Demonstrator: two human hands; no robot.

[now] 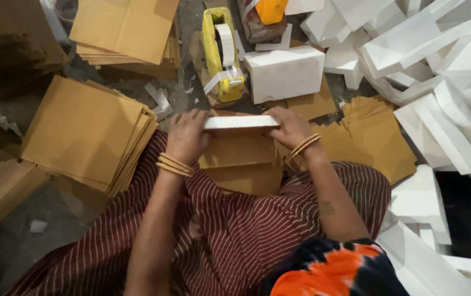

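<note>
Head view: my left hand point(187, 136) and right hand point(289, 127) grip the white foam slab point(239, 122) ends; I keep it level over the brown cardboard point(241, 159) on my lap.

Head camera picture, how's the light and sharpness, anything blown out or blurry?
Head view: soft, even light with weak shadows; the white foam pieces at right are nearly blown out, losing surface detail; the left hand and right hand holding the white slab look slightly smeared; the upper-left corner is dim.
</note>
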